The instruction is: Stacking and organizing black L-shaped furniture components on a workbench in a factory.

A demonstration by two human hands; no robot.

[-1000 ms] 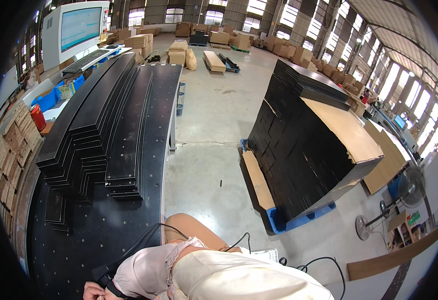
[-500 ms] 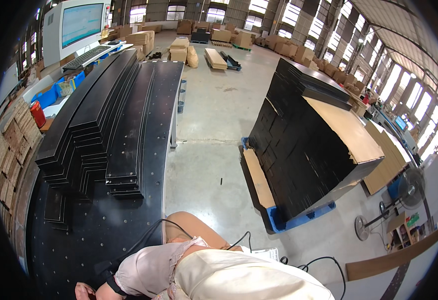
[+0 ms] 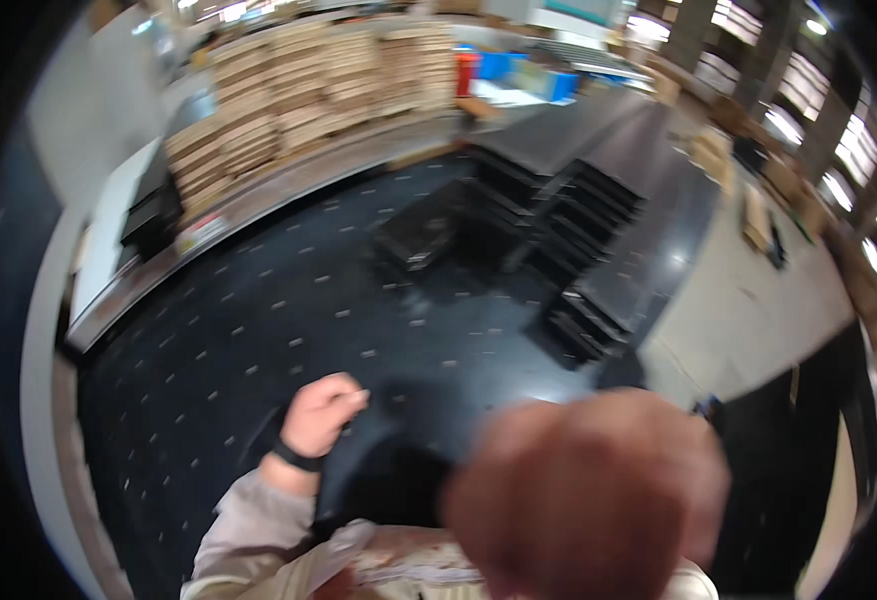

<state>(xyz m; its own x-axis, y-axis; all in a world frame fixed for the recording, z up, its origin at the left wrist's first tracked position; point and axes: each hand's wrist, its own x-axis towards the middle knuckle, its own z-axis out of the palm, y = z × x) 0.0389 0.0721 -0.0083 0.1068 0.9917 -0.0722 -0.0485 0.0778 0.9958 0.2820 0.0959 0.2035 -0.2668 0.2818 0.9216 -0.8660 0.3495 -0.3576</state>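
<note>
- The left hand (image 3: 321, 412), with a dark band at the wrist and a pale beige sleeve behind it, rests on the wide black speckled surface (image 3: 259, 330) with its fingers (image 3: 344, 400) curled in loosely; motion blur hides whether they pinch anything, so I cannot tell what they hold, if anything.
- The right hand does not appear in the picture; a large blurred reddish-brown shape (image 3: 584, 490) fills the lower right, too smeared to name, and may cover it.
- Nearest the left hand is bare black surface; the stepped stacks of flat black rectangular trays (image 3: 569, 240) lie well apart, up and to the right, with one smaller low black stack (image 3: 414, 240) set a little away from them.
- Beyond the surface's far edge stand rows of stacked pale cardboard sheets (image 3: 299, 110), and blue bins (image 3: 524, 75) further back.
- Judged from this, the step in hand looks like a pause or turn at the surface between handlings of the black trays, with nothing clearly gripped.
- A next move towards the trays would call for a long reach forward and right across the surface, and a steadier view first.
</note>
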